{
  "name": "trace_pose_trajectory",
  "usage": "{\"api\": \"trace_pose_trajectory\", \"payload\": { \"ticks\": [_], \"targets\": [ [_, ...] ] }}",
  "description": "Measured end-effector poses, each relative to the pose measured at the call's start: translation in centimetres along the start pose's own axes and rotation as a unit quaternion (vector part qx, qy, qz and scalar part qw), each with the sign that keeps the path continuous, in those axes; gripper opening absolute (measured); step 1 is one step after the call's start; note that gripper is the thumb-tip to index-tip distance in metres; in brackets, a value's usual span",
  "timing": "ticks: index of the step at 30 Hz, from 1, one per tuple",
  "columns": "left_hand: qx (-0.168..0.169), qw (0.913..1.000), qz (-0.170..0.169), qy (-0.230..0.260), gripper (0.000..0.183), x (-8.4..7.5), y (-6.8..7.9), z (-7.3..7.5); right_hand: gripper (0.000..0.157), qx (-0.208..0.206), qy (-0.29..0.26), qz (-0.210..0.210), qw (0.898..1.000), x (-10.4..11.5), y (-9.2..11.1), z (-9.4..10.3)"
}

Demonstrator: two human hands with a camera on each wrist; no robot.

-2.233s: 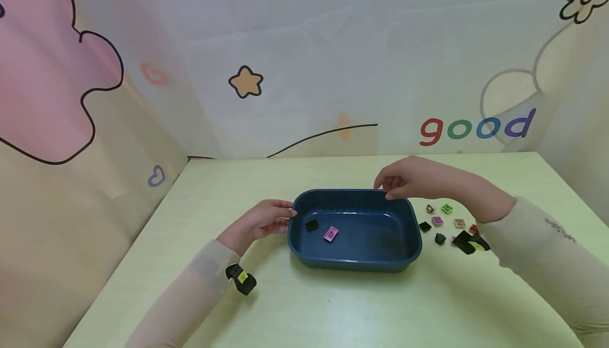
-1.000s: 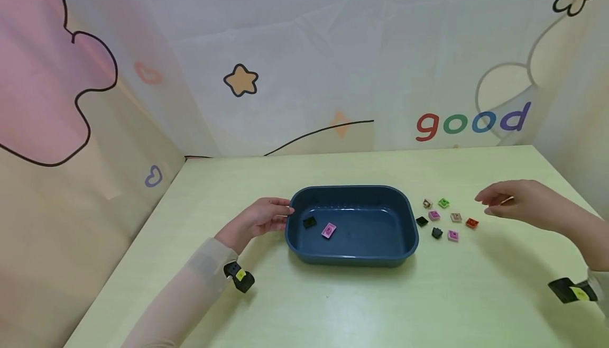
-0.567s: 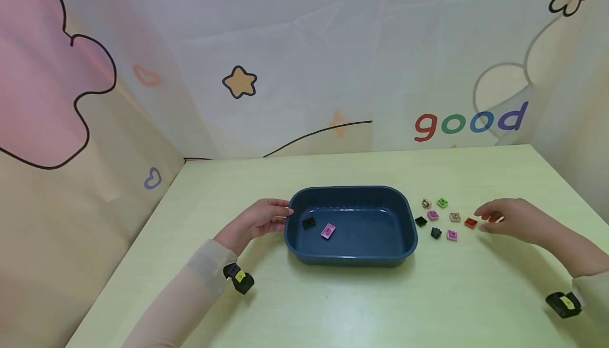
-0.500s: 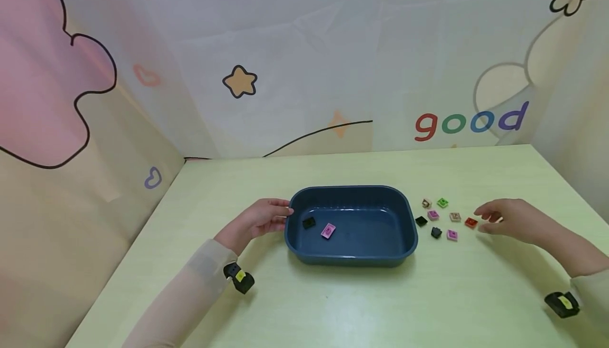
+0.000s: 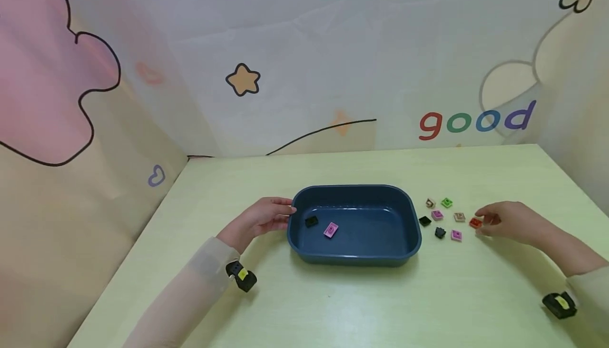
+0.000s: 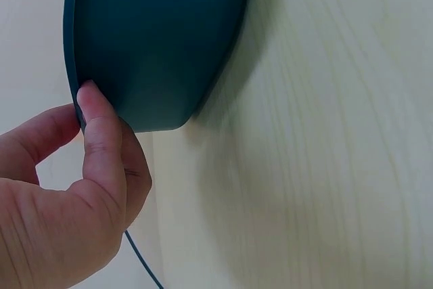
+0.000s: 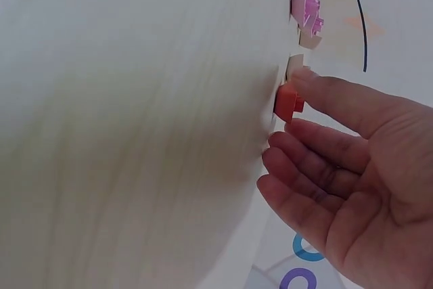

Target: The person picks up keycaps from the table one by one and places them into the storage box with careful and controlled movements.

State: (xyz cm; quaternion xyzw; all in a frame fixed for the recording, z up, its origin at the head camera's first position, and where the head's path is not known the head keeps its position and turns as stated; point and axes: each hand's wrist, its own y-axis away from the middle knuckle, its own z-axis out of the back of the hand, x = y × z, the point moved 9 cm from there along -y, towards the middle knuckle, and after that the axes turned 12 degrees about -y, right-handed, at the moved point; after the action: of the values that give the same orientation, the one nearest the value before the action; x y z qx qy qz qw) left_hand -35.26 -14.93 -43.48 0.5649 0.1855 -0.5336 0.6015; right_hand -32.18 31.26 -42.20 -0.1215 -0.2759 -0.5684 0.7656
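On the left, my left hand pinches the end rim of a dark blue rectangular basin, thumb and fingers on either side of its edge. A black brick and a pink brick lie inside on the basin floor. At the right, my right hand has thumb and forefinger at opposite sides of a small red toy building brick. The right wrist view shows this red brick between the two fingertips, still at table level; the other fingers are loosely bent.
Several small bricks lie between basin and right hand: green, pink, another pink, tan, another tan, black and dark grey. A printed cloth hangs behind the table.
My right hand has moved from above the basin's far rim to the right, then down to the red brick, and its fingertips have closed on it. The left hand stays on the basin.
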Motion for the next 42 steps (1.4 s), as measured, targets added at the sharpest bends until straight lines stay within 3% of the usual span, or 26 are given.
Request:
{"api": "trace_pose_trajectory", "payload": {
  "ticks": [6,26,35,42],
  "targets": [
    [0.008,1.0,0.003,-0.001,0.034,-0.3,-0.7,-1.0,0.038,0.003,0.001,-0.015,1.0,-1.0,0.7,0.0],
    [-0.002,1.0,0.01,-0.001,0.038,0.8,-0.1,-0.1,0.021,0.01,0.009,0.004,1.0,0.1,-0.3,0.0],
    [-0.005,1.0,0.008,-0.002,0.035,0.5,0.1,0.1,0.022,0.006,0.026,0.009,1.0,0.7,-0.1,1.5],
    [-0.004,1.0,0.0,-0.002,0.032,-0.2,0.4,0.1,0.024,0.002,0.019,0.006,1.0,2.4,0.3,3.6]
  ]
}}
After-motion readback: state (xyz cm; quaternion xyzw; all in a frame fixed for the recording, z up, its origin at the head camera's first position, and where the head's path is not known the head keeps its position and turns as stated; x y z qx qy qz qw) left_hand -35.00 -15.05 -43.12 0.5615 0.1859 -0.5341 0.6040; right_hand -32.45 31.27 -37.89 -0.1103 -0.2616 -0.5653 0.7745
